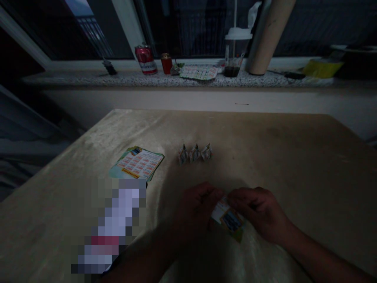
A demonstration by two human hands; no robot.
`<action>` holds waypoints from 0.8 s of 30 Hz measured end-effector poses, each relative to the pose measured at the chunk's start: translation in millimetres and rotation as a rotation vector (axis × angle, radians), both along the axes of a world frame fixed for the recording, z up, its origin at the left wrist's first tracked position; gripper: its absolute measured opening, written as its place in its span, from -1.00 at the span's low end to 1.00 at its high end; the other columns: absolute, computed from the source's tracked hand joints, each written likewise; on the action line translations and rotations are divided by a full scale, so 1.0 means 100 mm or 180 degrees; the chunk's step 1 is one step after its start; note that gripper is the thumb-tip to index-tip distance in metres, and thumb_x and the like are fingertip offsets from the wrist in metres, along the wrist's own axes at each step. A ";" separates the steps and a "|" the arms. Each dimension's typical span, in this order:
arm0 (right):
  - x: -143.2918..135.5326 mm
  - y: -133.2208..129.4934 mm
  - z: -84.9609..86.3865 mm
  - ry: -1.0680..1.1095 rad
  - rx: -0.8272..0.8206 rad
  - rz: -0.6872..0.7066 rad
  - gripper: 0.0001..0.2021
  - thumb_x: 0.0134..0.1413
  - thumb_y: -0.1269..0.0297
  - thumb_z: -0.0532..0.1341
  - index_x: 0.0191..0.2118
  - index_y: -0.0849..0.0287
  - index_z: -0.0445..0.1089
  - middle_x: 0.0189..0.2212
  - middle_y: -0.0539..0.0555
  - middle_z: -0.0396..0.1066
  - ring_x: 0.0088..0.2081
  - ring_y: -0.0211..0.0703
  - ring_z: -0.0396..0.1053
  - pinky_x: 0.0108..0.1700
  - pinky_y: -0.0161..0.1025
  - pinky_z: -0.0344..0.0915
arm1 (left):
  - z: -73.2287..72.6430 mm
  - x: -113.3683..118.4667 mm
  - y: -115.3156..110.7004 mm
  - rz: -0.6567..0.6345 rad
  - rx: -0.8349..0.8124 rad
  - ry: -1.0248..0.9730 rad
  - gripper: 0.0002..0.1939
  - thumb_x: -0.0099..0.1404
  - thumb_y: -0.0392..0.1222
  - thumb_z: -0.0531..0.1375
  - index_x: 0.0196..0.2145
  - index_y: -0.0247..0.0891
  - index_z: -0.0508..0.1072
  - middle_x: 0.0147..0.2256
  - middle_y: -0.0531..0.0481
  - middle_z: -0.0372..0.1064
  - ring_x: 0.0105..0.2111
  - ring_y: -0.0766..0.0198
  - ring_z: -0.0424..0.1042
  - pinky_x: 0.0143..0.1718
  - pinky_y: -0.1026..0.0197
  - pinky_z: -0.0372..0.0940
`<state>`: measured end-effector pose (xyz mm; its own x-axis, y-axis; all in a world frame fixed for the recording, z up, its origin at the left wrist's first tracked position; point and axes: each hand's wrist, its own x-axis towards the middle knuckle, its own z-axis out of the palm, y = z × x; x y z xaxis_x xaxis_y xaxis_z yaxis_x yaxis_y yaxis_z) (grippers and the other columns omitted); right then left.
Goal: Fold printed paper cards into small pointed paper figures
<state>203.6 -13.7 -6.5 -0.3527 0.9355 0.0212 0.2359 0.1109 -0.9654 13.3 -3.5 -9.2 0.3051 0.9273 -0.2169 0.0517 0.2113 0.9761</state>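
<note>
Between my two hands is a small printed paper card [228, 216], partly covered by my fingers, with a dark picture panel and a green edge showing. My left hand [198, 208] pinches its upper left side. At its upper right, my right hand [259, 210] grips with thumb and fingers closed. Whether the card is creased there is hard to see in the dim light. Beyond my hands, three small folded paper pieces with pointed tops, the middle one [194, 153] among them, stand in a row. A stack of similar printed cards [138, 163] lies to the left.
A blurred-out, long pale object [114, 228] lies left of my left forearm on the table [282, 141]. On the granite sill [123, 80] stand a red can [145, 61], a red jar [166, 64], a lidded cup with straw [234, 55] and a cardboard tube [269, 39].
</note>
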 end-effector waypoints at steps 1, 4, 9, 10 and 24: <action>0.00 0.00 0.00 0.0044 -0.0063 -0.0027 -0.55 0.31 -0.04 0.19 -0.46 0.22 0.47 -0.60 -0.03 0.30 -0.57 -0.31 0.22 -0.54 -0.36 0.18 | 0.00 0.00 0.00 -0.0021 -0.0052 0.0002 -0.59 0.35 0.15 0.19 -0.43 -0.27 0.43 -0.63 0.16 0.25 -0.73 0.45 0.15 -0.75 0.41 0.08; 0.02 0.01 -0.03 0.0214 -0.0314 -0.0087 -0.58 0.28 -0.03 0.23 -0.45 0.21 0.52 -0.60 -0.01 0.37 -0.55 -0.29 0.28 -0.52 -0.36 0.24 | -0.01 -0.04 0.01 -0.0109 -0.0125 0.0041 -0.58 0.39 0.16 0.15 -0.37 -0.27 0.45 -0.60 0.12 0.32 -0.70 0.42 0.23 -0.71 0.39 0.17; 0.12 0.03 -0.04 0.0593 -0.0797 -0.0021 -0.75 0.26 0.09 0.29 -0.29 0.15 0.60 -0.43 0.04 0.57 -0.42 -0.25 0.47 -0.38 -0.37 0.39 | 0.05 -0.21 0.02 -0.0463 0.1197 0.0401 -0.50 0.35 0.01 0.28 0.19 -0.13 0.34 -0.13 -0.05 0.55 -0.17 0.17 0.55 -0.13 0.15 0.45; 0.14 0.03 -0.03 0.0655 -0.0861 -0.0017 -0.78 0.26 0.11 0.30 -0.26 0.14 0.59 -0.43 0.03 0.57 -0.41 -0.25 0.48 -0.37 -0.38 0.39 | 0.08 -0.23 0.03 -0.0558 0.1524 0.0549 -0.41 0.27 -0.02 0.37 0.19 -0.12 0.35 0.01 -0.09 0.50 -0.03 0.11 0.51 0.00 0.10 0.42; 0.21 -0.04 -0.05 0.1630 -0.0922 -0.0081 -0.57 0.22 -0.09 0.30 0.10 -0.03 0.38 -0.27 -0.01 0.51 -0.23 -0.22 0.50 -0.21 -0.34 0.40 | -0.03 -0.22 0.05 -0.0713 0.1656 0.1121 -0.53 0.20 0.01 0.42 0.01 -0.15 0.46 0.00 -0.08 0.48 -0.01 0.04 0.48 0.04 -0.03 0.36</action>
